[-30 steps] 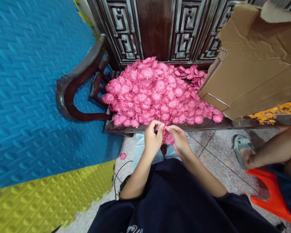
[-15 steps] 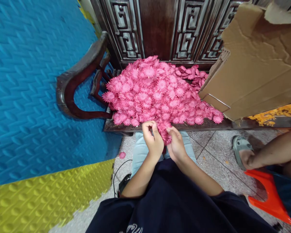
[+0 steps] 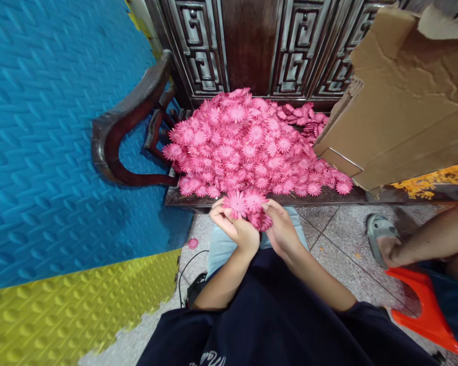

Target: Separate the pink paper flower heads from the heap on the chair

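Between my hands, just in front of the bench edge, are several pink artificial flowers. My left hand (image 3: 236,229) is closed on a pink flower (image 3: 235,204), its face turned up and its petals spread. My right hand (image 3: 280,227) pinches the edge of a second pink flower (image 3: 255,201), with more pink flowers (image 3: 261,221) bunched below it against the fingers. Behind both hands lies a large heap of the same pink flowers (image 3: 236,137) on the dark wooden bench (image 3: 198,201).
A torn cardboard box (image 3: 408,107) stands on the bench at the right, with orange pieces (image 3: 423,184) beside it. To the left are a curved wooden armrest (image 3: 114,137) and blue matting (image 3: 53,132). Another person's leg (image 3: 431,231) and an orange stool (image 3: 416,290) are at the right.
My left hand has shifted slightly left and now holds a flower apart from the bunch. The flowers between my hands have spread open, face up. My right hand keeps its grip.
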A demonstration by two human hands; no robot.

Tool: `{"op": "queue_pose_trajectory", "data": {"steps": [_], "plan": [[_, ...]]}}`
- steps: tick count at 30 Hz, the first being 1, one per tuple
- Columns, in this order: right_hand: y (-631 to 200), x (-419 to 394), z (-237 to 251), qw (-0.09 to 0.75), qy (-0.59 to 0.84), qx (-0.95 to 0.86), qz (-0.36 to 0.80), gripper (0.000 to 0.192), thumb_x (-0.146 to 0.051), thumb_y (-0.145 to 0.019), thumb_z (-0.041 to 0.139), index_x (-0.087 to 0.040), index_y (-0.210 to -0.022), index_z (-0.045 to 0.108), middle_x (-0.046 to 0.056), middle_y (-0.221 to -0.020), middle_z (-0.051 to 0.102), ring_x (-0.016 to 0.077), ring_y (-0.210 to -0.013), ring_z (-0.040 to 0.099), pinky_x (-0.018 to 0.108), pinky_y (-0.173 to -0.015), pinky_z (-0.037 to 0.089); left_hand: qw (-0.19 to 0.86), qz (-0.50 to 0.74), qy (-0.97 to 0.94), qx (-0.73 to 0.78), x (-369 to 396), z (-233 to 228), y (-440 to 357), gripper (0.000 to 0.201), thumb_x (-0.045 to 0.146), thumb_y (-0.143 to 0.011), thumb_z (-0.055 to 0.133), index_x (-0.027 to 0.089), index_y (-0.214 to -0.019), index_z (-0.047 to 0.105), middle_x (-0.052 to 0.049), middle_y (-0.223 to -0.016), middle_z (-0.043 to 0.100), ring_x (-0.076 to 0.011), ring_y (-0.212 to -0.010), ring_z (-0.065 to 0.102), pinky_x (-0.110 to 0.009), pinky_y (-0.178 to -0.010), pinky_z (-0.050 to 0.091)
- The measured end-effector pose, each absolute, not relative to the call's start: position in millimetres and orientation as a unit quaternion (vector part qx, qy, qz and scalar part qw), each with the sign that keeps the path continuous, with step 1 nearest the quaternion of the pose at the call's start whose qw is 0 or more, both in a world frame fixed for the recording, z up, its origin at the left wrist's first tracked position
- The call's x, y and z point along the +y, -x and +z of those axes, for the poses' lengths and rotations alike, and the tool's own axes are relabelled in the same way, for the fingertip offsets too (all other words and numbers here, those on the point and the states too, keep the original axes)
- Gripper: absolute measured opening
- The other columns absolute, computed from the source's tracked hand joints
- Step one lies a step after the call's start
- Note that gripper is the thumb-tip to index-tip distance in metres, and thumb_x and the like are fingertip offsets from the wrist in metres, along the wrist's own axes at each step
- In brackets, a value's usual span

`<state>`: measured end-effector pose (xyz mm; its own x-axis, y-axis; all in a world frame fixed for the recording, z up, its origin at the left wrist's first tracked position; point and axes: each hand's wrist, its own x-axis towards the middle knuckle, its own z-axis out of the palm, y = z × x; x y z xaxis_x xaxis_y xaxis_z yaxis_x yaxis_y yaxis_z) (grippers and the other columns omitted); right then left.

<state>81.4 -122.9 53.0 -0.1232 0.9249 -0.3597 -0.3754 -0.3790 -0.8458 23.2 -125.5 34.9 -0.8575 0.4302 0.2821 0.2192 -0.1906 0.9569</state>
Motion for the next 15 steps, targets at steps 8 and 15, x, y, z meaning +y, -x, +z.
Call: {"op": "queue_pose_trajectory", "data": {"steps": [8,15], "plan": [[-81.9,-119.3,48.3,0.469,0.419,-0.287,0.723,0.014,-0.033,-0.064,0.060,-0.022,-0.071,0.055,0.000,-0.074,0.065,0.0181,-0.081,0.061,0.027,-0.068,0.047,0.064,0.741,-0.218,0.632,-124.3,33.5,-23.7,0.010,0.029,-0.088,0.031,0.023,-0.080,0.031,-0.002,-0.090,0.039,-0.0144,-0.086,0.042,-0.029,-0.085,0.036],[-97.8,-101.0,38.1,0.403,0.360,-0.329,0.775,0.016,-0.032,-0.061,0.066,-0.022,-0.073,0.060,-0.001,-0.071,0.066,0.0166,-0.076,0.063,0.028,-0.067,0.049,0.181,0.708,-0.236,0.640,-127.7,19.8,-31.6,0.009,0.031,-0.087,0.031,0.023,-0.084,0.034,-0.001,-0.086,0.040,-0.0139,-0.084,0.046,-0.027,-0.081,0.040]]}}
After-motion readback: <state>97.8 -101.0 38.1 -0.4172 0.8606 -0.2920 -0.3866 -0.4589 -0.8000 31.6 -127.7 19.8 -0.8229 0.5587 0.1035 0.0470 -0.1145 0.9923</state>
